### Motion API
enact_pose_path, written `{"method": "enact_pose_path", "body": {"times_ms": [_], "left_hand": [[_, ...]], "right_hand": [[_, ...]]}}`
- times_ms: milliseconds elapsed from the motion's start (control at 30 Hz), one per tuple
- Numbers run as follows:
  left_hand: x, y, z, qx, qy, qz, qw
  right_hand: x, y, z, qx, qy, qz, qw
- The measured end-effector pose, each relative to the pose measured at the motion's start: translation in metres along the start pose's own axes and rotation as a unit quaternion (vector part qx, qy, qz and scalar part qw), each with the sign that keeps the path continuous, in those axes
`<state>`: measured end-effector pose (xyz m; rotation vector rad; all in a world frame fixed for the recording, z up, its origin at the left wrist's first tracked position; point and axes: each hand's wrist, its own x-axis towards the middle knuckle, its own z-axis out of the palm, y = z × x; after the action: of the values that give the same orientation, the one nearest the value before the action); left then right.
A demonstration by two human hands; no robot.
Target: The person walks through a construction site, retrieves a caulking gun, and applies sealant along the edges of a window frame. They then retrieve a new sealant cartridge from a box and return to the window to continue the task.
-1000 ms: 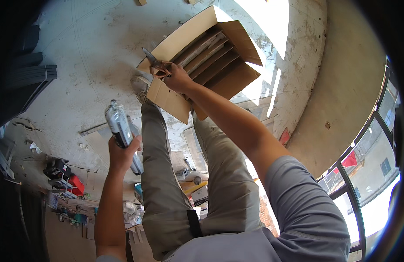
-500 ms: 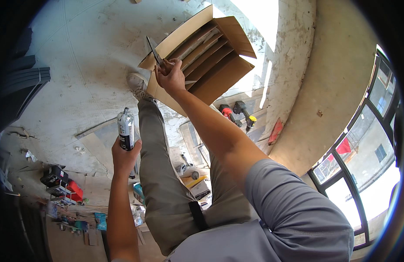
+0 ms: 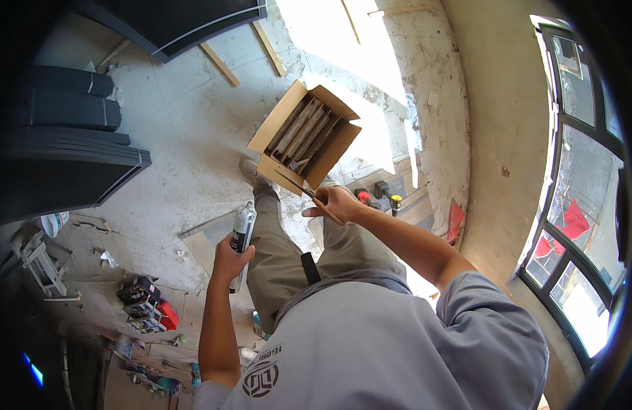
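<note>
My left hand [image 3: 232,260] is wrapped round a clear, silvery tube [image 3: 245,217] with a black label, held upright beside my left leg; its lower end shows beneath my fist. My right hand [image 3: 338,205] grips a knife-like tool [image 3: 308,192] with a thin dark blade and a brown handle. The blade points up and left, over the near flap of an open cardboard box [image 3: 338,152]. Inside the box stand several flat brown pieces [image 3: 304,133] in rows. Whether the blade touches the flap, I cannot tell.
Right of the box lie a red-and-black power tool [image 3: 366,198] and a drill with a yellow collar [image 3: 395,202]. Dark panels [image 3: 77,164] are stacked at the left. Wooden strips [image 3: 219,65] lie on the far floor. A tool rack [image 3: 144,304] stands at lower left.
My right hand has drawn back from over the box toward my body, bringing the knife-like tool with it. My view has shifted, showing more of the floor and panels. The left hand keeps the tube.
</note>
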<state>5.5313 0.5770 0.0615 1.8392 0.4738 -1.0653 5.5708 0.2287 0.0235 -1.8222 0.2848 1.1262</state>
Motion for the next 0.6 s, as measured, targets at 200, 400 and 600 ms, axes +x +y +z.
{"method": "enact_pose_path", "body": {"times_ms": [200,400,600], "left_hand": [[-0.105,0.107,0.016,0.102,0.113,0.094,0.984],[-0.171,0.179,0.044,0.107,0.261,0.161,0.946],[-0.194,0.206,0.071,0.059,0.328,0.148,0.931]], "right_hand": [[-0.101,-0.097,-0.06,-0.084,0.013,-0.125,0.988],[-0.184,-0.172,-0.105,-0.241,0.024,-0.273,0.931],[-0.228,-0.203,-0.119,-0.293,0.022,-0.306,0.906]]}}
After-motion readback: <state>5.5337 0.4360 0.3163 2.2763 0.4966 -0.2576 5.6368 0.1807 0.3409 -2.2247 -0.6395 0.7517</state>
